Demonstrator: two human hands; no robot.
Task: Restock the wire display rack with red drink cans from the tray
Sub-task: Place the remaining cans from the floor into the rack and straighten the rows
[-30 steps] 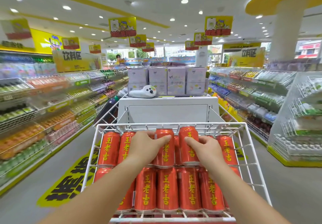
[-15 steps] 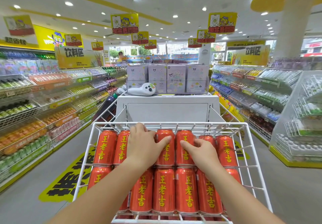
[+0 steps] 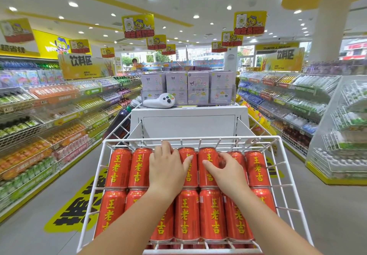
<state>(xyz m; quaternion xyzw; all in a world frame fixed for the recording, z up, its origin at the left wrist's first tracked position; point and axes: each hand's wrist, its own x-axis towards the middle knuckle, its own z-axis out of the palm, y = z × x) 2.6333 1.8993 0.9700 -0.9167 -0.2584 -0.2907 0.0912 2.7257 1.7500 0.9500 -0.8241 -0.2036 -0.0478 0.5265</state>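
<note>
Plainly, both hands lie flat on glossy red cans (image 3: 119,168) lying in the white wire rack (image 3: 190,140): left hand (image 3: 168,170) spread wide, right hand (image 3: 228,173) loosely curled, neither grip closed.

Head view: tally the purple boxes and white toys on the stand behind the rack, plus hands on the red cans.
Purple boxes, front row: 4
White toy: 1
Hands, left hand and right hand: 2
Total: 7
</note>
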